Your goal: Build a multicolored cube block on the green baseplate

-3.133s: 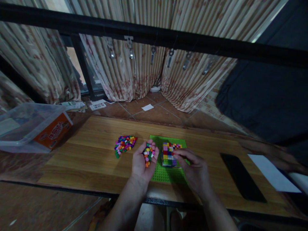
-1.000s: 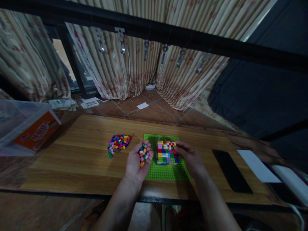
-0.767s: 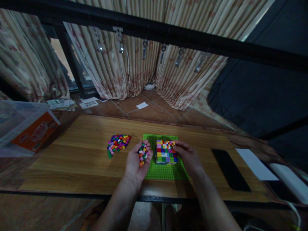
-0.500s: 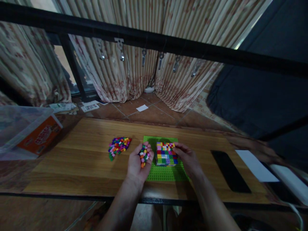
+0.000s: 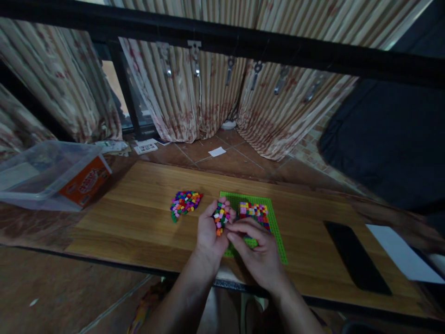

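My left hand (image 5: 209, 228) is cupped palm up, its fingers curled round a heap of small coloured toy bricks (image 5: 221, 215). My right hand (image 5: 256, 249) has come up against its right side, thumb and forefinger pinched together at the edge of the palm. Whatever lies between those fingertips is too small to make out. Behind the right hand, a block built of many-coloured bricks (image 5: 256, 210) stands on a green studded baseplate (image 5: 278, 241); the hand covers its near left part. Left of my hands, a loose pile of bricks (image 5: 186, 202) lies on the table.
The wooden table (image 5: 139, 213) has a black phone-like slab (image 5: 356, 257) and a white sheet (image 5: 399, 250) on its right. A clear plastic bin (image 5: 52, 174) with an orange label stands at the left. A dark metal bar (image 5: 222, 35) crosses above, before striped curtains (image 5: 187, 97).
My right hand has left the brick block and moved left and nearer, to the bricks in my left palm. The left hand stays cupped. The view has shifted slightly left.
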A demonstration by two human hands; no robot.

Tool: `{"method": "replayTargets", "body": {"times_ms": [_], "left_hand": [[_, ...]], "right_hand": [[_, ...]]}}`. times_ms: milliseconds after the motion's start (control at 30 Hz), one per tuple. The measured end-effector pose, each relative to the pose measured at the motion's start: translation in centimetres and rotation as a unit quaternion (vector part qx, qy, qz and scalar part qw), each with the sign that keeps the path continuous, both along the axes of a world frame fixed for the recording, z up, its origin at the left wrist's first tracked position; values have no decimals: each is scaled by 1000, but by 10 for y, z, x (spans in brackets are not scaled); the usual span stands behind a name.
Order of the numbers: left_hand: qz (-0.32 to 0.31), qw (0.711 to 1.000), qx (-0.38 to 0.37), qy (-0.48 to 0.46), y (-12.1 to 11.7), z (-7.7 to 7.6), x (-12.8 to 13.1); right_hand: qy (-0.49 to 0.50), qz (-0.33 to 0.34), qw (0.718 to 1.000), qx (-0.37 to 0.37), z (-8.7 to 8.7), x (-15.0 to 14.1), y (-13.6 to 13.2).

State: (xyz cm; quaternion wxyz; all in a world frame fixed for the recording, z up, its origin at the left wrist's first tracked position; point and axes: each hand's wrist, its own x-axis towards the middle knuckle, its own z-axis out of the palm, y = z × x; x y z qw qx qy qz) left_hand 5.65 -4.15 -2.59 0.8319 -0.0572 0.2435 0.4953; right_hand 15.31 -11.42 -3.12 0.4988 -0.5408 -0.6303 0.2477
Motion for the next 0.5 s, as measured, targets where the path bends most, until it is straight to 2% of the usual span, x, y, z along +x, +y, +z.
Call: {"method": "replayTargets", "body": {"times_ms": [100, 333, 500], "left_hand": [[-8, 1000, 10, 12, 0, -1, -1], [-30, 998, 42, 46, -2, -2, -1], [-40, 997, 23, 66, -4, -1, 2]], "right_hand": [[7, 21, 1000, -22, 0, -8, -1], [11, 14, 999, -45, -5, -10, 4], [11, 29, 999, -38, -3, -11, 4]]}}
